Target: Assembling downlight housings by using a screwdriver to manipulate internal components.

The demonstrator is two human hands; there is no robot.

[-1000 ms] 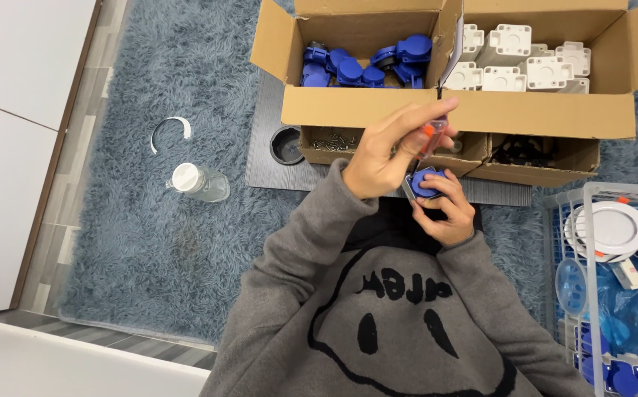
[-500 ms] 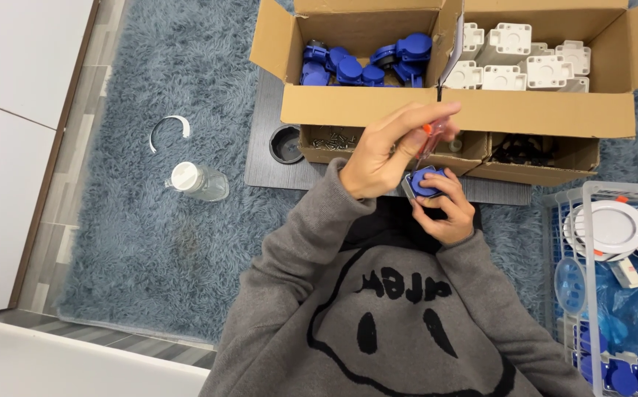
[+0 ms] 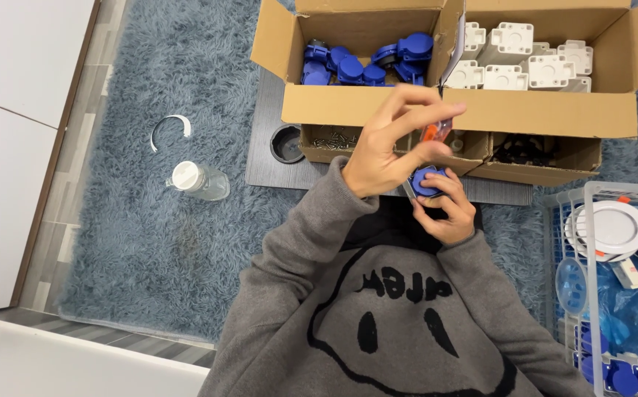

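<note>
Close to the chest, the right hand (image 3: 447, 209) curls shut around a blue plastic part (image 3: 427, 181), its round face turned up toward the camera. Above it, the left hand (image 3: 385, 147) pinches an orange-handled tool (image 3: 435, 132), which slants down toward the part. Just beyond stands a cardboard box (image 3: 378, 114) of blue pieces (image 3: 366, 65) and white pieces (image 3: 517, 62). A bottle (image 3: 197, 180) lies well apart on the rug (image 3: 150, 257).

Top: grey hooded sweatshirt (image 3: 378, 323), soft knit.
Sleeves: long, ribbed cuffs reached both wrists.
Chest print: black smiling face beneath black lettering.
Hands: left hand (image 3: 389, 151) and right hand (image 3: 447, 209) were bare.
</note>
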